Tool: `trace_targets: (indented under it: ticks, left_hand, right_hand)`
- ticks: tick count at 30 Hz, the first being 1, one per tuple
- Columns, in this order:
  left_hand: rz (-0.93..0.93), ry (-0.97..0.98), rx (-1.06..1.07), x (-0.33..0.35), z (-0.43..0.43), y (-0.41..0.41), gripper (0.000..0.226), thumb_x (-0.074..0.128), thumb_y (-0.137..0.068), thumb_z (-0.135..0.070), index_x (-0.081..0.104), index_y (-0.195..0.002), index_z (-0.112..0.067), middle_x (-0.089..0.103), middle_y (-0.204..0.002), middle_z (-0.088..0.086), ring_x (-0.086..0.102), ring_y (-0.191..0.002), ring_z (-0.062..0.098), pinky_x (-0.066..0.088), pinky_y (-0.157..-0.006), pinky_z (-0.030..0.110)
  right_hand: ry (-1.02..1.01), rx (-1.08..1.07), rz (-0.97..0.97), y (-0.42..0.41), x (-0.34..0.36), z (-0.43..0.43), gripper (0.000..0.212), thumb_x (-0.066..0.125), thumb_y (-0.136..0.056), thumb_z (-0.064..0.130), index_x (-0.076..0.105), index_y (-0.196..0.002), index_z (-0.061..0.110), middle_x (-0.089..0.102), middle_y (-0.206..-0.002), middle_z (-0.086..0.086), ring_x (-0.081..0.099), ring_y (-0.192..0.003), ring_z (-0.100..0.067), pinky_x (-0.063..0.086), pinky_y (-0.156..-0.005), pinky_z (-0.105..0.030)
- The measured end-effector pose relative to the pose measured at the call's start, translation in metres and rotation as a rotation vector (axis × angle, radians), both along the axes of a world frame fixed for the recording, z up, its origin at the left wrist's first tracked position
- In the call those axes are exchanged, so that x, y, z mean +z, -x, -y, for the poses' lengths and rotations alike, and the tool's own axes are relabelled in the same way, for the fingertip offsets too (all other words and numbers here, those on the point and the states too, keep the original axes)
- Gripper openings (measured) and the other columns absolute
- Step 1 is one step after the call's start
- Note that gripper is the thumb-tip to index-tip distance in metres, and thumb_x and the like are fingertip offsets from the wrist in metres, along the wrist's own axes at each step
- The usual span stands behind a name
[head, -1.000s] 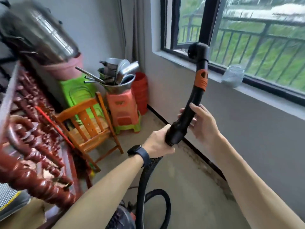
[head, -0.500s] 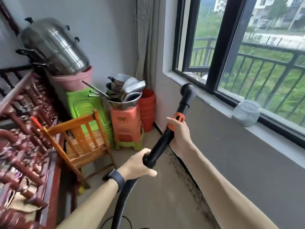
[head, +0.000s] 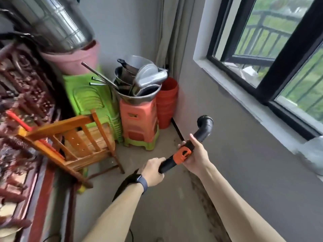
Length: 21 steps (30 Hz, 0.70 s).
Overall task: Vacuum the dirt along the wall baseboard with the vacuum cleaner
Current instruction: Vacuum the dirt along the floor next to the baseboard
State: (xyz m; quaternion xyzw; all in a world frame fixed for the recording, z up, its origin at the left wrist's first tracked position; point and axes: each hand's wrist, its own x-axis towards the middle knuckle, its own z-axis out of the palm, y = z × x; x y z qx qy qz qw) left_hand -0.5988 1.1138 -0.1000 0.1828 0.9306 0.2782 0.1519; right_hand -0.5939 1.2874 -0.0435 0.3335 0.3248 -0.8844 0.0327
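Far left: dark red carved wooden furniture [head: 22, 102], blurred, running along the frame edge.
Upper left: large stainless steel pot [head: 57, 27], tilted, resting in a pink plastic basin [head: 78, 58].
Below the basin: stack of lime-green plastic stools [head: 90, 100] against the back wall.
Chair: orange slatted wooden chair [head: 78, 142], on the floor just in front of the green stools.
Metalware: steel bowl crammed with pans and ladles [head: 139, 88], sitting on a stack of salmon-pink plastic stools [head: 138, 123].
Corner: stack of red-orange plastic buckets [head: 167, 102], just beside the pink stools, against the grey wall [head: 244, 154].
Left hand [head: 153, 172]: fingers curled tight round the lower end of the wand; dark watch [head: 140, 181] on the wrist; black hose [head: 122, 187] dropping away beneath it.
Vacuum wand: black plastic vacuum tube with an orange collar [head: 181, 154], held by 2 hands, slanting up to the right; curved nozzle end [head: 205, 124] raised off the floor, in front of the wall above the baseboard; contact with the wall not discernible.
Baseboard: thin black strip [head: 177, 130] at the foot of the wall.
Right hand [head: 197, 156]: wrapped round the tube at the orange collar, 1 finger lying along the tube.
Dirt: dark gritty band [head: 201, 189] on the concrete floor along the wall, below the right forearm.
Right: black-framed window [head: 272, 81] over a white sill; blurred clear jar [head: 314, 154] at the edge.
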Motion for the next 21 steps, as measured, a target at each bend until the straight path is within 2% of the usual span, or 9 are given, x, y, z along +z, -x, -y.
trace_targets:
  ticks: [3, 5, 7, 10, 13, 15, 16, 18, 21]
  left_hand:
    - [0.047, 0.035, 0.019, -0.008, -0.009, 0.046, 0.017, 0.054, -0.077, -0.01, 0.056, -0.085, -0.025, 0.065, -0.092, 0.005, 0.06, -0.09, 0.033, 0.052, -0.075, 0.038]
    - [0.087, 0.002, 0.033, -0.008, -0.024, 0.079, 0.018, 0.054, -0.075, -0.011, 0.05, -0.075, -0.029, 0.064, -0.082, -0.001, 0.059, -0.081, 0.031, 0.051, -0.069, 0.034]
    - [0.096, -0.042, 0.049, -0.004, -0.044, 0.117, 0.019, 0.056, -0.071, -0.014, 0.045, -0.068, -0.029, 0.058, -0.07, -0.006, 0.057, -0.07, 0.029, 0.047, -0.061, 0.034]
    - [0.078, -0.047, 0.068, 0.006, -0.077, 0.177, 0.015, 0.058, -0.065, -0.022, 0.046, -0.066, -0.032, 0.053, -0.06, -0.009, 0.052, -0.055, 0.015, 0.034, -0.047, 0.025]
    - [0.081, -0.038, 0.069, -0.006, -0.108, 0.231, 0.013, 0.058, -0.062, -0.026, 0.046, -0.066, -0.03, 0.052, -0.059, -0.008, 0.054, -0.058, 0.025, 0.034, -0.048, 0.025]
    - [0.09, 0.031, 0.066, -0.028, -0.122, 0.268, 0.015, 0.061, -0.065, -0.025, 0.048, -0.072, -0.029, 0.055, -0.065, -0.008, 0.054, -0.064, 0.028, 0.038, -0.056, 0.026]
    - [0.096, 0.076, 0.074, -0.043, -0.127, 0.287, 0.017, 0.062, -0.068, -0.024, 0.051, -0.079, -0.029, 0.057, -0.071, -0.006, 0.054, -0.066, 0.028, 0.039, -0.059, 0.027]
    - [0.108, 0.179, 0.065, -0.082, -0.132, 0.322, 0.019, 0.062, -0.072, -0.024, 0.052, -0.088, -0.027, 0.061, -0.081, -0.002, 0.054, -0.071, 0.029, 0.039, -0.062, 0.029]
    - [0.129, 0.312, 0.024, -0.159, -0.135, 0.367, 0.024, 0.058, -0.071, -0.019, 0.044, -0.089, -0.024, 0.063, -0.09, 0.004, 0.062, -0.082, 0.033, 0.037, -0.065, 0.032]
  right_hand:
    - [-0.033, 0.018, 0.04, 0.046, -0.013, -0.008, 0.02, 0.074, -0.096, 0.027, 0.056, -0.099, 0.017, 0.065, -0.069, -0.002, 0.065, -0.061, -0.019, 0.052, -0.069, -0.034]
    - [-0.063, 0.027, 0.019, 0.084, -0.014, -0.021, 0.021, 0.073, -0.096, 0.027, 0.056, -0.102, 0.017, 0.065, -0.07, 0.0, 0.065, -0.063, -0.018, 0.053, -0.07, -0.035]
    - [-0.128, 0.023, -0.008, 0.129, -0.013, -0.042, 0.021, 0.073, -0.097, 0.029, 0.055, -0.102, 0.018, 0.064, -0.07, 0.002, 0.066, -0.062, -0.017, 0.055, -0.066, -0.032]
    - [-0.153, 0.027, -0.011, 0.199, -0.012, -0.073, 0.022, 0.075, -0.095, 0.027, 0.055, -0.093, 0.017, 0.061, -0.068, 0.002, 0.064, -0.057, -0.015, 0.056, -0.056, -0.028]
    - [-0.154, 0.04, -0.008, 0.262, -0.03, -0.095, 0.019, 0.075, -0.093, 0.017, 0.056, -0.09, 0.015, 0.06, -0.068, 0.002, 0.062, -0.052, -0.013, 0.054, -0.053, -0.026]
    - [-0.183, 0.061, 0.014, 0.301, -0.056, -0.105, 0.022, 0.074, -0.093, 0.009, 0.053, -0.098, 0.012, 0.06, -0.064, 0.0, 0.062, -0.05, -0.014, 0.054, -0.052, -0.025]
    - [-0.192, 0.088, 0.044, 0.319, -0.074, -0.109, 0.025, 0.073, -0.093, 0.006, 0.051, -0.103, 0.012, 0.061, -0.065, -0.001, 0.063, -0.052, -0.014, 0.054, -0.054, -0.026]
    - [-0.204, 0.179, 0.098, 0.346, -0.121, -0.114, 0.025, 0.073, -0.094, 0.008, 0.051, -0.106, 0.011, 0.064, -0.08, -0.005, 0.068, -0.062, -0.017, 0.056, -0.063, -0.031]
    - [-0.193, 0.345, 0.234, 0.372, -0.213, -0.113, 0.027, 0.071, -0.098, 0.025, 0.058, -0.115, 0.01, 0.067, -0.106, -0.014, 0.071, -0.094, -0.032, 0.057, -0.081, -0.045]
